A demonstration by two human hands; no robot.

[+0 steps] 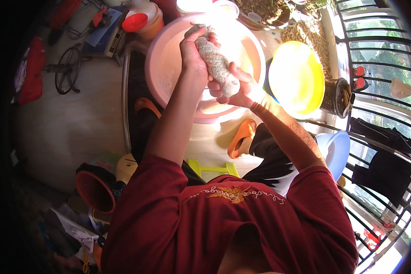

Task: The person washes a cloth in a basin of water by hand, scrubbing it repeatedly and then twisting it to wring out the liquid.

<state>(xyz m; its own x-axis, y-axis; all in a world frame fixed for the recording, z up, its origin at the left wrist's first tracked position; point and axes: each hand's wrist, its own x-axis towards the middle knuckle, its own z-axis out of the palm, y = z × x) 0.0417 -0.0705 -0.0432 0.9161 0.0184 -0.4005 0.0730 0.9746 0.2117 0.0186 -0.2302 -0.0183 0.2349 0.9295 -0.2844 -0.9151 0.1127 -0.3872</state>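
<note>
A grey cloth (216, 59), bunched into a thick twisted roll, is held over a large pink basin (153, 68). My left hand (192, 51) is closed round its upper end, and my right hand (240, 86) grips its lower end. The roll slants from upper left to lower right between the two hands. Pale, sudsy-looking water (166, 84) shows at the left inside the basin. Strong sunlight washes out the basin's upper right part.
A yellow basin (299, 77) stands to the right of the pink one, with a blue basin (335, 153) nearer me. Orange slippers (242, 137) are on my feet beside a lime-green stool (212, 169). Dark clothes (381, 176) hang by the barred window. A red bucket (96, 189) lies lower left.
</note>
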